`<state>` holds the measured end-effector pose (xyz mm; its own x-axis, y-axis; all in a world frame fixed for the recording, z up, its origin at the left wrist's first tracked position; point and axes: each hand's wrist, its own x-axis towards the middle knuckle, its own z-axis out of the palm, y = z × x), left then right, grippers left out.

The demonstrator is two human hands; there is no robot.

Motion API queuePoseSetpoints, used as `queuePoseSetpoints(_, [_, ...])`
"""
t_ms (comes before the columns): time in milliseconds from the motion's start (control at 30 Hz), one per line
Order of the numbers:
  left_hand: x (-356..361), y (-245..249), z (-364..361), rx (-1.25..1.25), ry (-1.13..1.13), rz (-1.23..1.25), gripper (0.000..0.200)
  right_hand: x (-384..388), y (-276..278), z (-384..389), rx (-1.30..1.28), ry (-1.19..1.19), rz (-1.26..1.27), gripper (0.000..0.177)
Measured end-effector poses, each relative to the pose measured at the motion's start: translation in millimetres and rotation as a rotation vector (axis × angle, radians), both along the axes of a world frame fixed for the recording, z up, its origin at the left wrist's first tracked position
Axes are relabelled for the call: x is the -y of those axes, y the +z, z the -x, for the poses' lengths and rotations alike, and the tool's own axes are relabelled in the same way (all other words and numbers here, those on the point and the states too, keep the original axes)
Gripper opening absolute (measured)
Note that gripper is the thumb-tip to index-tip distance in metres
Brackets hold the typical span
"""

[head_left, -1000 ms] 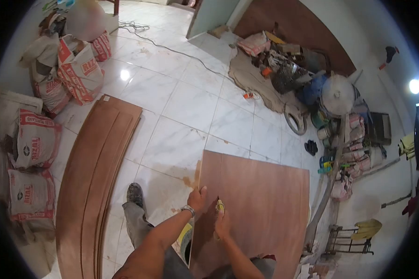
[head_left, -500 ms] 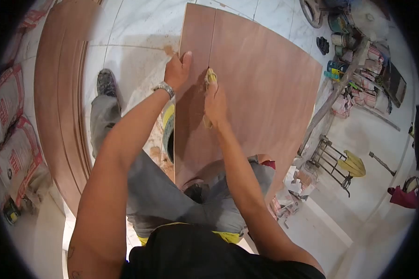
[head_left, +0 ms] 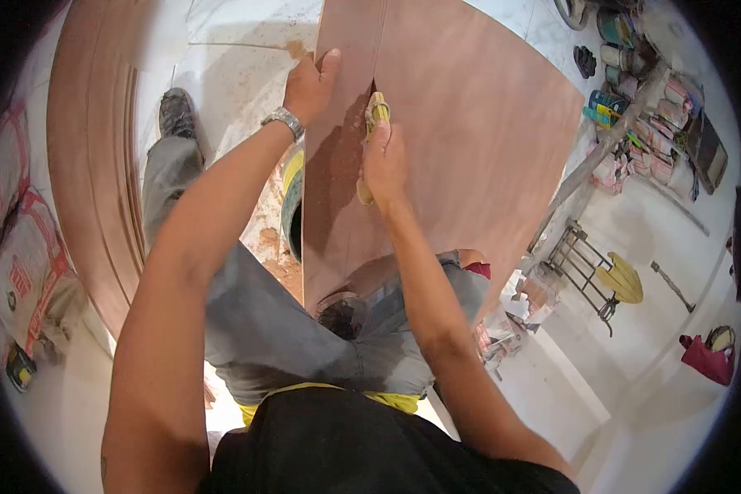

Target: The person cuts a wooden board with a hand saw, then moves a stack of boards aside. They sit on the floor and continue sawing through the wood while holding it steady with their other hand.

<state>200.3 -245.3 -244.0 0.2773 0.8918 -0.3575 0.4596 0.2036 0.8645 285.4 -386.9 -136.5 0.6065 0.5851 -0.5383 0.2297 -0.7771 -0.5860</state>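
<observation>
A large reddish-brown wooden panel [head_left: 469, 123] lies across my lap, with a straight line running lengthwise near its left side. My left hand [head_left: 308, 89] grips the left edge, thumb resting on the upper face and fingers partly hidden. Closed around a yellow-handled tool [head_left: 378, 107], my right hand [head_left: 384, 160] is over the panel. A short dark pointed part of the tool shows at the line; the rest of it is hidden.
A dark round bucket [head_left: 294, 206] stands beside the panel's left edge. Long brown mouldings [head_left: 95, 165] and printed sacks [head_left: 20, 280] are at left. Cans, bags and a wooden pole [head_left: 593, 160] lie right, near a yellow bicycle saddle [head_left: 620, 277].
The whole view has shifted, so the panel and my left hand sit higher in it. Relative to the panel, my right hand and the tool have drawn slightly towards me, and more dark metal shows.
</observation>
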Motion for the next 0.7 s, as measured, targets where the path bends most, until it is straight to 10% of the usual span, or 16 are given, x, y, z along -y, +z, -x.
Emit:
queuePoseSetpoints(167, [6,1,-1,0.033,0.014,0.027,0.07,117,127,20,0.33,0.555,0.112,0.03])
queuePoseSetpoints(200, [9,-3,-2,0.033,0.028,0.027,0.07,127,166,27,0.09,0.255,0.247,0.032])
queuePoseSetpoints(467, [5,-7,0,0.074,0.032,0.012,0.072,-8,-32,-9,0.074,0.014,-0.091,0.042])
queuePoseSetpoints(700, [4,-2,-1,-0.011,0.003,0.005,0.07,81,56,16,0.08,0.164,0.058,0.038])
